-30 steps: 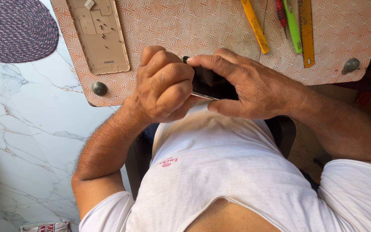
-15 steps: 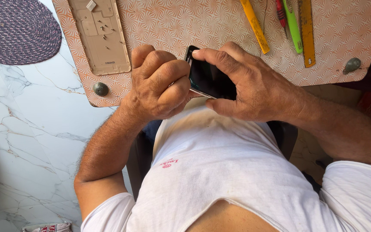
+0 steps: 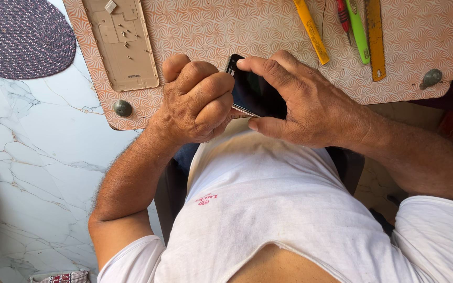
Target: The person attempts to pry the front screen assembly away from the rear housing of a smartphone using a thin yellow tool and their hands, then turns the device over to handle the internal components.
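Phone (image 3: 255,94) had tipped up between frames, dark screen now exposed; right hand (image 3: 310,102) gripped its edges, left hand (image 3: 197,102) stayed fisted against its side, so prying looked underway.

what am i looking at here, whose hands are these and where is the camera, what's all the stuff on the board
The camera sits on a person's head and looks straight down, so you see their own white shirt and arms from above. No machine is involved, only two bare hands. The left hand is curled into a fist against the edge of a black phone, and the right hand grips that phone from the other side. They work over a patterned orange board. On it lie a beige phone back cover with tiny screws inside, plus a yellow tool, a red one, a green one and an orange ruler-like strip. A woven purple mat lies on the marble floor.
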